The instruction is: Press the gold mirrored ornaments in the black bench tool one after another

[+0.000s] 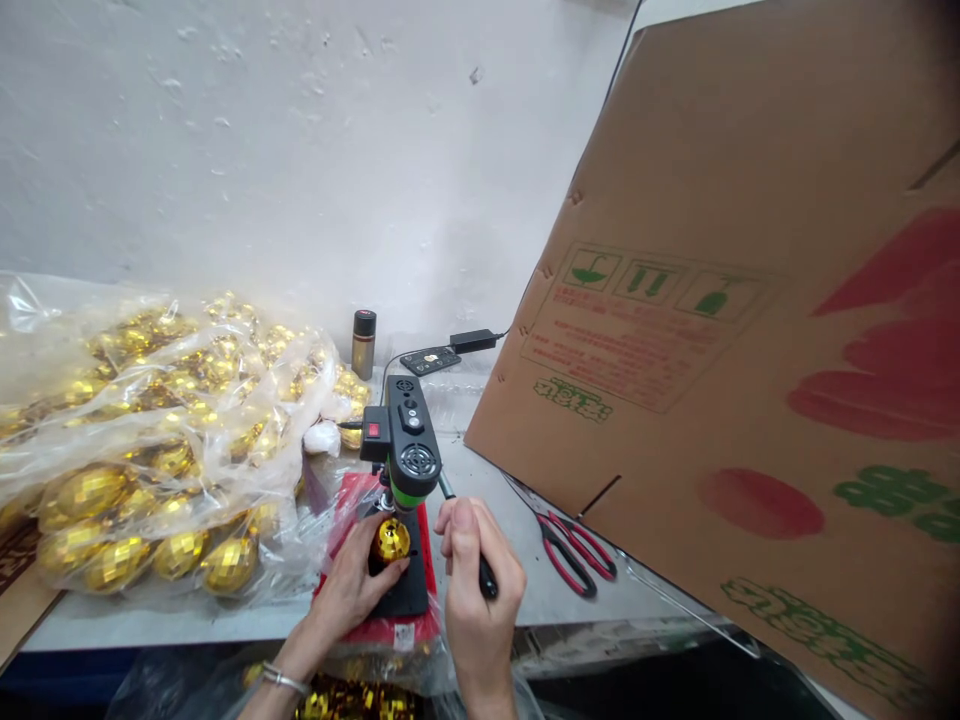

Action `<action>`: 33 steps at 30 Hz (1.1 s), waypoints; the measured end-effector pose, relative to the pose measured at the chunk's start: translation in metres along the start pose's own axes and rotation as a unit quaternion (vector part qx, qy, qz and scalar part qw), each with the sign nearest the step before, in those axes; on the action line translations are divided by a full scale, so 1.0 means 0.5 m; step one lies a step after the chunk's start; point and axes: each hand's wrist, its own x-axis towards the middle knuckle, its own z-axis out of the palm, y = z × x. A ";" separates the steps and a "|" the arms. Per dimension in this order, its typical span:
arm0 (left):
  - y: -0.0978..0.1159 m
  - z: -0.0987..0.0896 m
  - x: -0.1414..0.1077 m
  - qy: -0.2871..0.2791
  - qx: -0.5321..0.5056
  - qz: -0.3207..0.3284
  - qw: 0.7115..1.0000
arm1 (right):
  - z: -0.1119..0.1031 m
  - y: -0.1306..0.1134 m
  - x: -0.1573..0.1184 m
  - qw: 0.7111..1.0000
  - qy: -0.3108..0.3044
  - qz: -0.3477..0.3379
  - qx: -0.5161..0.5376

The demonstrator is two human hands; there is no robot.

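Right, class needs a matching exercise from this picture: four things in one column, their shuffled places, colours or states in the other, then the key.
1. gold ball
2. scissors
3. lever
4. cardboard box

A. gripped by the right hand
B. brown, printed red and green
C. held by the left hand
D. red and black handles

Pairs: 1-C, 2-D, 3-A, 4-B

Pitted whitish wall; pale tabletop

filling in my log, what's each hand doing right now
Left hand: holding a gold ball, thumb and fingers around it.
Right hand: closed on the lever handle.
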 end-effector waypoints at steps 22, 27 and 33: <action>0.015 0.000 -0.007 -0.033 -0.001 -0.016 0.999 | 0.010 0.090 -0.087 0.996 0.039 -0.075 0.003; 0.016 0.002 -0.007 -0.025 0.002 -0.010 1.000 | 0.016 0.105 -0.096 0.996 0.056 -0.076 0.002; 0.014 0.005 -0.008 -0.022 0.001 -0.011 1.000 | 0.020 0.126 -0.110 0.995 0.062 -0.069 0.025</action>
